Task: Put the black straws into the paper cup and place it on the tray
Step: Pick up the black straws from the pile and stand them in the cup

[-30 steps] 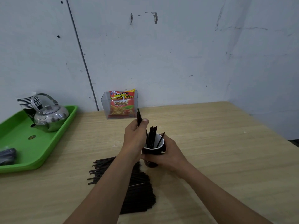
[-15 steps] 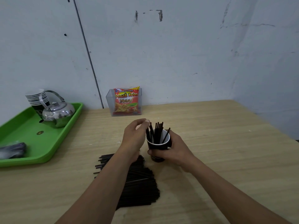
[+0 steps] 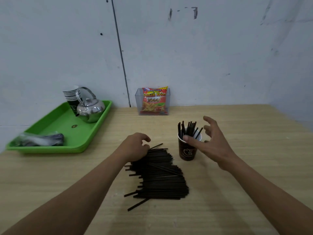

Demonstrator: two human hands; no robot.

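Standing upright on the pale wooden table (image 3: 237, 192) is the dark brown paper cup with a white inside (image 3: 187, 150), and some thin black plastic straws (image 3: 188, 128) already poke out of its top. Many more loose black straws (image 3: 160, 175) lie flat in a big pile just beside the cup.

The left hand (image 3: 135, 146) rests on the far end of the pile with its fingers curled, but I cannot tell if it has pinched a straw. The right hand (image 3: 215, 143) is next to the cup with its fingers spread wide, holding nothing.

The straws look very light, thin and smooth, so they may slip or roll; I think pinching a few near one end works best. The cup looks light and easy to squash or tip, so hold it softly around the middle.

The bright green plastic tray (image 3: 50, 148) sits well apart at the left, with a shiny metal kettle (image 3: 91, 111) and a stack of paper cups (image 3: 71, 95) on it. A plain grey wall (image 3: 203, 56) stands behind the table.
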